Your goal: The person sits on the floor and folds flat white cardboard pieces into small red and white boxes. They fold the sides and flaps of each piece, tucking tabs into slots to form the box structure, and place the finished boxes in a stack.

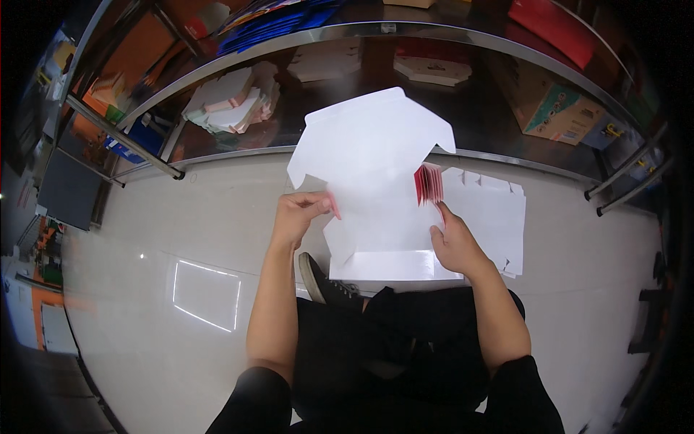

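Note:
A large white cardboard box blank (376,163) lies before me, partly unfolded, with cut flaps and a raised near edge. My left hand (296,217) pinches a small side flap, pinkish red on its outer face, between thumb and fingers. On the opposite side, my right hand (458,242) grips the blank's edge, its thumb on the white side and some fingers hidden. Just beyond that hand stands a fan of red and pink card layers (429,184); whether it belongs to the same blank I cannot tell.
More flat white blanks (499,224) lie to the right. A metal shelf (332,148) at the far side carries stacked cartons (231,101), flat box pieces (432,70) and a brown cardboard box (553,108). My shoe (325,282) rests on the tiled floor (159,239) below the blank.

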Available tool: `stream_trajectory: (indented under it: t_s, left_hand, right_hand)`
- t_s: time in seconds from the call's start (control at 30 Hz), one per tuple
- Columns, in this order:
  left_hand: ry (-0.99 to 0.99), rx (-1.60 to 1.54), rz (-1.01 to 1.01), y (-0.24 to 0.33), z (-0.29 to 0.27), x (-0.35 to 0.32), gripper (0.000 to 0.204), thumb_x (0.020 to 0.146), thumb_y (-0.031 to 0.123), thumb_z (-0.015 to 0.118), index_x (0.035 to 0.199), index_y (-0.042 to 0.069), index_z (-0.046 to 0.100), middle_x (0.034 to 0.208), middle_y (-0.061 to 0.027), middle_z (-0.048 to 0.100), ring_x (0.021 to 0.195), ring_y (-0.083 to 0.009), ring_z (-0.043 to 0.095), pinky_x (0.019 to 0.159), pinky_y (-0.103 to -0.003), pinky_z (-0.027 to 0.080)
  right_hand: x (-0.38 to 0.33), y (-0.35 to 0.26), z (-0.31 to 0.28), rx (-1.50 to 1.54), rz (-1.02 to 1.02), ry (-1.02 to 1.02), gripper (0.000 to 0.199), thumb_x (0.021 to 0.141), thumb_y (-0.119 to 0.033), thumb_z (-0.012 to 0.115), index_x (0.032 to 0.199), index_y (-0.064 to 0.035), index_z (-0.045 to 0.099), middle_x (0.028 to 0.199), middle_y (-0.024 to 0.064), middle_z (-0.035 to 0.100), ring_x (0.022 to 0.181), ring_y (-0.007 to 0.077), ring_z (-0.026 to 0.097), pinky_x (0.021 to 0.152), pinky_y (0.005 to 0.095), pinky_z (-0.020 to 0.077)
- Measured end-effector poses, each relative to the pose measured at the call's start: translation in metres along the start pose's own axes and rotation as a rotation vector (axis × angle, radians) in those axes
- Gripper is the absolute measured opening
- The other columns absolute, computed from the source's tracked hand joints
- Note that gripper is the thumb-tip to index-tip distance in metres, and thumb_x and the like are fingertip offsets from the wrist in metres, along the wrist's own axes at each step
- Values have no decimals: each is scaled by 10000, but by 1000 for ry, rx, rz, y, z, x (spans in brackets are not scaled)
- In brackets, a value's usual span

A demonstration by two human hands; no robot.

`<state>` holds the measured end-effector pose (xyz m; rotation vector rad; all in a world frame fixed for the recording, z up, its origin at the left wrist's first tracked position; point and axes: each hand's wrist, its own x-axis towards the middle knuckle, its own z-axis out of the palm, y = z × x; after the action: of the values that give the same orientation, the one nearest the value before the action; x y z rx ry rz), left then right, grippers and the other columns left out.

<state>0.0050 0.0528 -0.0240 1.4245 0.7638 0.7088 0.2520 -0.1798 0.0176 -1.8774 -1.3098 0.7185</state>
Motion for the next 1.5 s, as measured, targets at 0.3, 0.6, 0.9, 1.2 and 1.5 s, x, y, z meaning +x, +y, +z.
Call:
stream_trajectory:
  t_s: [0.3,0.6,0.9,1.2,1.5]
  left_hand:
    - [112,-38,-207,0,9,0,254,772,158,880,870,-1,707,796,-80,719,730,-126,651,618,-243,473]
    - [-27,-367,-246,10,6,-2,386,908,336,754,1022,-27,690,939,-100,723,839,-165,700,727,-283,570]
    - [-247,-562,-181,21,12,-26,796,1018,627,423,1392,-72,486,1260,-190,641,1220,-317,620,1031,-453,508]
    - [82,-294,-18,18,65,-29,365,963,61,589,1304,-52,527,1175,-146,671,995,-238,690,872,-379,586]
    - [137,-201,188,10,65,-30,342,934,-14,612,1266,-75,558,1091,-113,674,916,-172,648,784,-316,544]
  right_hand:
    - [-3,5,7,54,-69,-97,604,896,-21,477,1477,72,340,1261,398,553,1222,501,537,1100,459,395]
    - [13,32,17,651,132,-53,403,866,7,604,1265,56,571,1123,132,676,1025,220,655,925,353,517]
    - [19,54,-5,674,69,449,376,907,-6,631,1272,49,557,1165,124,669,1061,204,650,948,342,508]
    - [22,53,-5,734,45,458,386,914,-5,621,1289,41,546,1181,111,667,1058,195,648,934,331,508]
    - [23,46,-5,885,108,466,436,876,20,610,1302,55,521,1179,132,644,1053,225,640,927,364,507]
